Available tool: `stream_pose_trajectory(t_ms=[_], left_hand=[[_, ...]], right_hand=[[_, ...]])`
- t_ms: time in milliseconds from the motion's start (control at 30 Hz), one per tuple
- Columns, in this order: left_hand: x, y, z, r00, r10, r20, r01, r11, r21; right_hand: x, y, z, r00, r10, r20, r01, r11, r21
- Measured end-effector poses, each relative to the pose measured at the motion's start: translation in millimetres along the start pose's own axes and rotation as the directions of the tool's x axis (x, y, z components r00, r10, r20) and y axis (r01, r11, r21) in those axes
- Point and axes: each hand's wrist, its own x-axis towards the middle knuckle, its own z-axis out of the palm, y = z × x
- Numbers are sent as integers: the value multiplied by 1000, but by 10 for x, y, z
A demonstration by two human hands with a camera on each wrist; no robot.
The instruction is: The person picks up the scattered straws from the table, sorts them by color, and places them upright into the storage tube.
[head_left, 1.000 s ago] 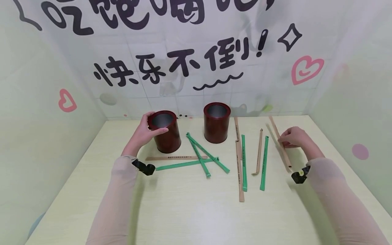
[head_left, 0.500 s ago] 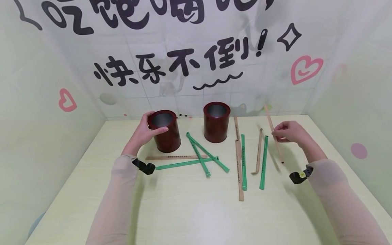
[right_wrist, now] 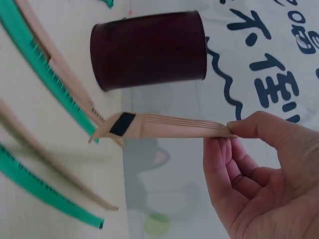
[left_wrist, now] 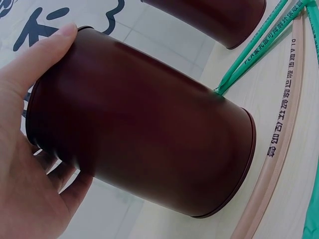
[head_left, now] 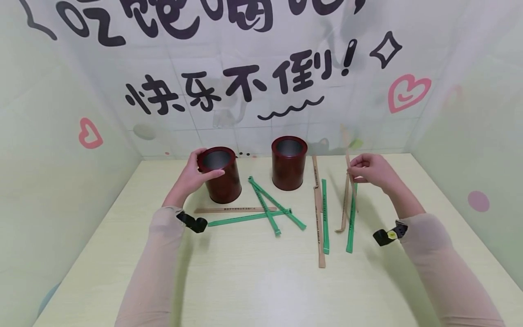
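Note:
My left hand (head_left: pixel 194 175) grips the rim of a dark red can (head_left: pixel 224 185), thumb on the near side and fingers on the far side; in the left wrist view the can (left_wrist: pixel 144 124) fills the middle. The can stands upright on the table. Between thumb and fingers, my right hand (head_left: pixel 373 171) pinches a paper-wrapped brown straw (right_wrist: pixel 169 126), held up off the table at a steep angle. Below it lie another brown straw (head_left: pixel 345 204) and a green straw (head_left: pixel 352 227).
A second dark red can (head_left: pixel 288 165) stands at the back middle. Brown and green straws, one green (head_left: pixel 325 218), lie to its right. Crossed green straws (head_left: pixel 265 204) and a brown straw (head_left: pixel 229 210) lie before the cans. A printed sheet (head_left: pixel 245 127) hangs behind the table (head_left: pixel 253 281).
My right hand has lifted the brown straw off the table and carried it left, toward the back. My left hand has stayed on the can.

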Motion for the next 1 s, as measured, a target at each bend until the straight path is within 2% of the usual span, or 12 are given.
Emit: stream_pose_trajectory(t_ms=[267,500,667,1000], left_hand=[[-16,-3,4,1000,6,-4,-6,1000,-13],[-36,28,-4,1000,3,-6,-4,1000,-20],[-24,24,-5,1000,4,-8,-4,1000,-17],[9,-20,5,1000,1,-12,-2,1000,-18]], right_hand=[[40,-281,193,996,-77,-47,80,995,53],[99,-540,400,983,-147,-108,161,978,134],[168,-680,565,969,-190,-155,219,956,195],[298,-991,889,945,-253,-208,312,888,338]])
